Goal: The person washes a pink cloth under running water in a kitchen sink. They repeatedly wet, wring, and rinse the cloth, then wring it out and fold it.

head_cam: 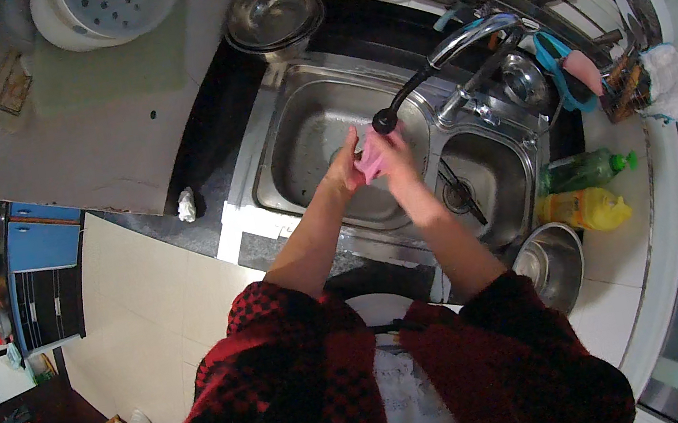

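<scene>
Over the large basin of a stainless steel sink (329,112), my right hand (396,158) is closed around a crumpled pink cloth (372,153). My left hand (344,169) is against the cloth's left side, its thumb pointing up; its other fingers are partly hidden, so its grip is unclear. Just above the right hand hangs the black spray head (385,120) of a chrome faucet (471,35). Whether water runs from it is hard to make out. A dark, long thin tool (462,191) lies across the drain of the smaller right basin (496,168).
Stacked metal bowls (272,11) stand behind the sink. To the right are a green pump bottle (581,171), a yellow bottle (584,209) and a steel pot (551,270). A crumpled white wad (186,205) lies on the left counter, by a grey board (119,141).
</scene>
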`<state>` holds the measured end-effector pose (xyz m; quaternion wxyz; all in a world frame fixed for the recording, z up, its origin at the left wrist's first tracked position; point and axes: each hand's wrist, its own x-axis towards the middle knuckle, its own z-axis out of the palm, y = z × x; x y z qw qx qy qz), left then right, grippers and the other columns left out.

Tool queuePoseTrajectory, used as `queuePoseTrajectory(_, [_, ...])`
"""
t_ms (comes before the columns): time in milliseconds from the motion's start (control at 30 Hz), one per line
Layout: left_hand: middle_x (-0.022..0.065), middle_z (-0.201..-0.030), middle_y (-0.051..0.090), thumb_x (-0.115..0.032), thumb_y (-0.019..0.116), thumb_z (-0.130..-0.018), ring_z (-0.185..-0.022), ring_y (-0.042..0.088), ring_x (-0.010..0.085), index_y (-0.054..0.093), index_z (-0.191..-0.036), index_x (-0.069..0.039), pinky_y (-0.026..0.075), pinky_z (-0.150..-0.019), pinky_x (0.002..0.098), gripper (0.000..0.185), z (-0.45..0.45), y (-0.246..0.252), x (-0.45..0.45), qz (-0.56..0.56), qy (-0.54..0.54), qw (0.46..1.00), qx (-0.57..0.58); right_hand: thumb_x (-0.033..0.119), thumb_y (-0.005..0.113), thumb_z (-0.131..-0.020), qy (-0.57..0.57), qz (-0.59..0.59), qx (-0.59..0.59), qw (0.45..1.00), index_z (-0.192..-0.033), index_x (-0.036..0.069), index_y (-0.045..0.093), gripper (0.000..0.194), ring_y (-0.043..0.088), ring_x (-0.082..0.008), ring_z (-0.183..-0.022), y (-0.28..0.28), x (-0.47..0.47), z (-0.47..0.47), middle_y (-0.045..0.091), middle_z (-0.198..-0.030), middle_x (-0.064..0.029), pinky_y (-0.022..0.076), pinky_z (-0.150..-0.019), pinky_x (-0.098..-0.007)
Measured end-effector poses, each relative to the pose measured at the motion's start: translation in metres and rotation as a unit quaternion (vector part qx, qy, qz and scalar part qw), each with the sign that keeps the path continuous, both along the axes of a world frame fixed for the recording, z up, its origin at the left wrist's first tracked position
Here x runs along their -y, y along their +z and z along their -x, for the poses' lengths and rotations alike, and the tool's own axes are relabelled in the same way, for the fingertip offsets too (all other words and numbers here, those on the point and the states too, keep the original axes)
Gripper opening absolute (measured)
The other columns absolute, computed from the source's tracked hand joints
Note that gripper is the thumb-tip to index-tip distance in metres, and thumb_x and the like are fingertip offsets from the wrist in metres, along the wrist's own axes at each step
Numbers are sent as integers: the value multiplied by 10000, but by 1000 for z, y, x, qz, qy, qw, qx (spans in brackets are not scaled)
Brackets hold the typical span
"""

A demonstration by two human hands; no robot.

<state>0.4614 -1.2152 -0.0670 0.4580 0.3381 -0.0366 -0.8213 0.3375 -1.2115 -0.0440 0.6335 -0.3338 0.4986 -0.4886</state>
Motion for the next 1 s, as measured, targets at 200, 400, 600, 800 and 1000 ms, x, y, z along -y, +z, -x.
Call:
queuePoseTrajectory(200, [66,-1024,616,-641,485,-855,-864,597,193,510,-1234,-95,501,-732,320,665,-7,-9,9,71,-84,994,-3,195,699,-816,78,209,-181,958,-1069,35,571,326,602,-190,-877,53,-86,-45,607,-1011,-85,478,-793,-307])
queuePoseTrajectory(400, [40,-956,630,-395,384,-964,-797,605,181,606,-1013,-112,488,-651,315,364,23,-22,6,425,33,833,354,301,629,-837,33,226,-403,886,-983,90,578,262,617,-372,-841,44,-45,-35,643,-931,-154,471,-705,-464])
queuePoseTrajectory(600, [35,-990,651,-309,355,-980,-864,625,162,582,-1094,-121,523,-725,334,316,37,-17,10,-41,67,989,127,350,558,-858,-39,142,-515,844,-888,74,628,286,645,-338,-778,20,33,7,667,-801,-131,485,-693,-426])
queuePoseTrajectory(800, [38,-881,616,-395,500,-941,-815,591,192,575,-1022,-92,513,-698,465,323,0,-16,5,8,76,975,210,273,617,-881,-156,-7,-57,986,-996,78,606,226,596,-178,-790,-4,55,30,635,-920,-53,480,-672,-327])
queuePoseTrajectory(1000, [61,-953,609,-556,498,-887,-860,583,206,573,-1017,-109,504,-750,374,472,-11,-18,3,18,-81,996,-45,221,648,-873,56,67,-60,994,-1056,60,589,251,584,-159,-864,27,-34,-21,614,-994,-60,476,-758,-297])
